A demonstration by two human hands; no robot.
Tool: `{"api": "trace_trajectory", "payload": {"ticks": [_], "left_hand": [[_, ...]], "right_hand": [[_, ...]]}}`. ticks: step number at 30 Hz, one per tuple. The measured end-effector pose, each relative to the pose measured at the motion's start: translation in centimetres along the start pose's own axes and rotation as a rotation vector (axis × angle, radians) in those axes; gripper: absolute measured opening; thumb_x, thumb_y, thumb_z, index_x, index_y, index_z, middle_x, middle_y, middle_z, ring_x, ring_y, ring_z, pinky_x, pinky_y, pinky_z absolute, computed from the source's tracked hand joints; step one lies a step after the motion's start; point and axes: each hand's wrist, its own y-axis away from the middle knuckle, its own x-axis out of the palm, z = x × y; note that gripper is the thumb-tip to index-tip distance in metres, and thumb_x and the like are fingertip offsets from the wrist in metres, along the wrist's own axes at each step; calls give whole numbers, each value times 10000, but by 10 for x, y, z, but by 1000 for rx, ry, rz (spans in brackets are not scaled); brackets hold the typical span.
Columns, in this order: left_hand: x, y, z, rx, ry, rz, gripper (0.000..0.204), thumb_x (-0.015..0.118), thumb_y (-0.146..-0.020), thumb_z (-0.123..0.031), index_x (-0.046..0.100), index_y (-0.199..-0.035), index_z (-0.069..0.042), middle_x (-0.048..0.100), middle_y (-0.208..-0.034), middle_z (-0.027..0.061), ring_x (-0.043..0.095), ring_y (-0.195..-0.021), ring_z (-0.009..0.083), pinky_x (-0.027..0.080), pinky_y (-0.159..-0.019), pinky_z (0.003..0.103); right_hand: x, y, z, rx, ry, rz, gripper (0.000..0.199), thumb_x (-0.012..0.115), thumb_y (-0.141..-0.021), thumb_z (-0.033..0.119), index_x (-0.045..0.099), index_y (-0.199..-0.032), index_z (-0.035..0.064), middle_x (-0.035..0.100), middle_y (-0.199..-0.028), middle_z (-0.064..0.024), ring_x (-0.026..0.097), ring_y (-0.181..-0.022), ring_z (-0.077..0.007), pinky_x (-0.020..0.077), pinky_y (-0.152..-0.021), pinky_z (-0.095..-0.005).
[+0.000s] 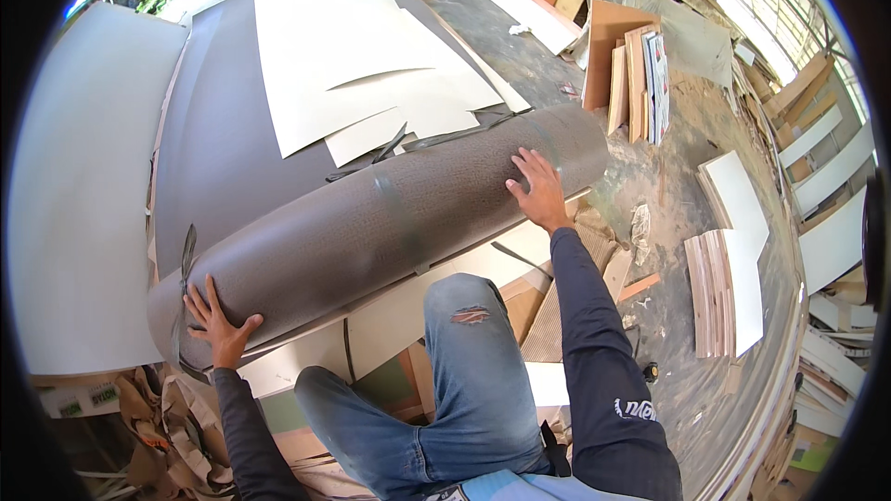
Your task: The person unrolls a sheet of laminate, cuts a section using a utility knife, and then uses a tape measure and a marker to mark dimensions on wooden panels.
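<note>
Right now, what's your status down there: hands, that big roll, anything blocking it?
Left hand flat on grey roll's near end. Right hand flat near far end. Cream sheets lie just beyond, on dark sheet.

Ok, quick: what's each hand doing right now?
Left hand: open, fingers spread, flat on the near end of the big grey roll.
Right hand: open, palm pressed on the roll's far end.

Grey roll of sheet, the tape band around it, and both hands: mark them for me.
grey roll of sheet [325, 232], head view, on its textured side left of centre.
tape band [401, 213], head view, on the strip mid-roll.
left hand [218, 325], head view, on its back.
right hand [538, 193], head view, on its back.
</note>
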Motion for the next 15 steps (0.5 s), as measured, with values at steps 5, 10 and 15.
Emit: {"api": "trace_trajectory", "payload": {"ticks": [5,10,15], "left_hand": [[1,1,3,-4,-9,-20,1143,754,-670,-679,212,-1588,-267,39,-1671,123,-44,-1531,374,-30,-1071,762],[22,-33,-73,-26,160,-76,593,562,-945,-470,509,-1429,-132,326,-1571,182,191,-1503,337,30,-1150,650],[48,-65,-228,-60,-61,65,597,473,-968,-486,543,-1384,-64,451,-1483,205,327,-1436,362,105,-1174,612]], "right_hand": [[7,-13,9,-154,127,62,677,599,-899,572,504,-1452,193,392,-1540,-117,279,-1447,-335,203,-1140,-553],[-5,-17,20,-60,77,-26,603,691,-830,520,599,-1333,200,532,-1334,-92,426,-1262,-300,270,-1046,-496],[-10,-26,37,59,84,-7,354,730,-792,338,664,-1087,155,586,-1158,-46,496,-1097,-278,302,-1002,-481]]}}
